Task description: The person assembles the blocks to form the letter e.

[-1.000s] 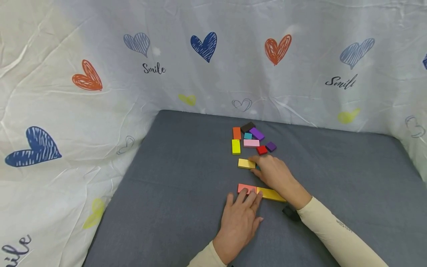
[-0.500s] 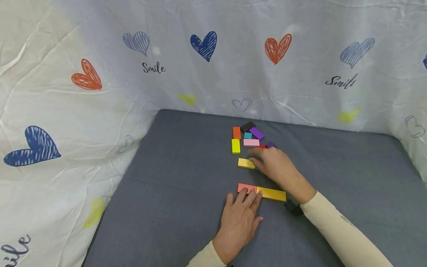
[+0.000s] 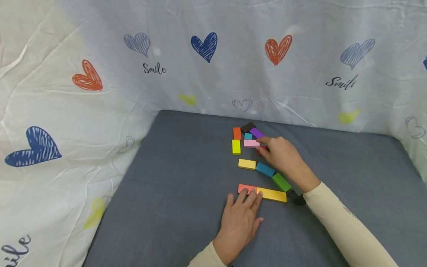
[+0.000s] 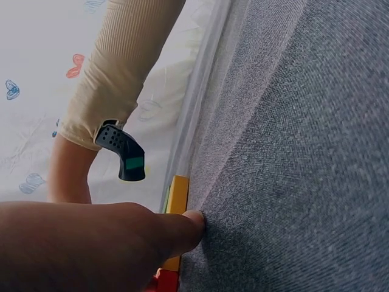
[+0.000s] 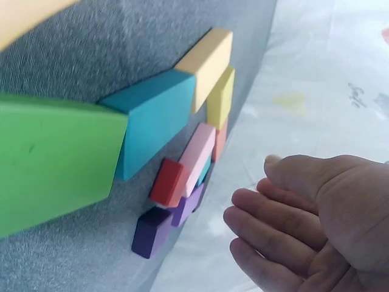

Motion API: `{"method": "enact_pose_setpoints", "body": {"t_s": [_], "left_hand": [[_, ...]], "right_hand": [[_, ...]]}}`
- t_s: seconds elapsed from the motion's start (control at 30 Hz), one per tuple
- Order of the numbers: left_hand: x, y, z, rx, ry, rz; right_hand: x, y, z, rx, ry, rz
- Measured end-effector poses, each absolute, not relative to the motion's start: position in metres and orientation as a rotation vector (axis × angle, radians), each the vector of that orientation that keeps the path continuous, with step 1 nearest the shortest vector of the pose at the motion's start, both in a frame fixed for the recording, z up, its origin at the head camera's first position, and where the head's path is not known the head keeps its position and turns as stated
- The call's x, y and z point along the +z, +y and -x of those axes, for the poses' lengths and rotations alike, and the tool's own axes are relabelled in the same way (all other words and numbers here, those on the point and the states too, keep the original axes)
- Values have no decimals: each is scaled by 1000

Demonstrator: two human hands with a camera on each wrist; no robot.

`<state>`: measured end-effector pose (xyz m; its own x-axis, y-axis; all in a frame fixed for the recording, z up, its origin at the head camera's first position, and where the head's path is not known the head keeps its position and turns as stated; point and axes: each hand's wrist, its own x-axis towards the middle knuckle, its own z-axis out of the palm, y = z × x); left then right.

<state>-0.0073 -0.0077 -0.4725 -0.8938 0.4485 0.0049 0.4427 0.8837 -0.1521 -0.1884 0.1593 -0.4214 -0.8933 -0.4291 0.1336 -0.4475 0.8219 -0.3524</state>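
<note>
Mostly, what fills my head feed is a white cloth backdrop (image 3: 220, 81) printed with hearts and "Smile", and below it the grey-covered desk (image 3: 173, 178). Cream sleeves (image 3: 347, 222) reach in from the near edge. My left hand (image 3: 238, 222) lies palm down, fingers nearly straight, gripping nothing. My right hand (image 3: 283, 157) is half open above the far group of blocks, its thumb apart from loosely bent fingers, and I see nothing held between them. A black device (image 4: 124, 146) sits at the right cuff.

The longest piece, a golden-yellow block (image 3: 275, 195), lies flat, end to end with a salmon block (image 3: 245, 187); the left fingertips rest on the salmon one and at their joint. A green block (image 3: 281, 182), a blue block (image 3: 265, 169) and a pale yellow block (image 3: 247, 164) run in a bent chain beyond. Farther off, a lemon-yellow block (image 3: 236, 147) meets an orange block (image 3: 237, 133), with a dark brown block (image 3: 248, 127), a purple block (image 3: 256, 132) and a pink block (image 3: 250, 143) near the right fingertips. Smaller are the red block (image 5: 168, 182), the dark violet block (image 5: 152, 232) and a little teal block (image 3: 248, 136).
</note>
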Motion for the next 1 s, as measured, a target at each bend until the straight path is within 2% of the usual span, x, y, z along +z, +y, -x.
{"method": "enact_pose_setpoints", "body": {"t_s": [0.5,1.0], "left_hand": [[-472,-7,7,231,-3023,712],[-472,-9,7,219,-3024,720]], "right_hand": [[-427,168,199,576,-2986,-653],[-427,156,221,563,-3061,-673]]}}
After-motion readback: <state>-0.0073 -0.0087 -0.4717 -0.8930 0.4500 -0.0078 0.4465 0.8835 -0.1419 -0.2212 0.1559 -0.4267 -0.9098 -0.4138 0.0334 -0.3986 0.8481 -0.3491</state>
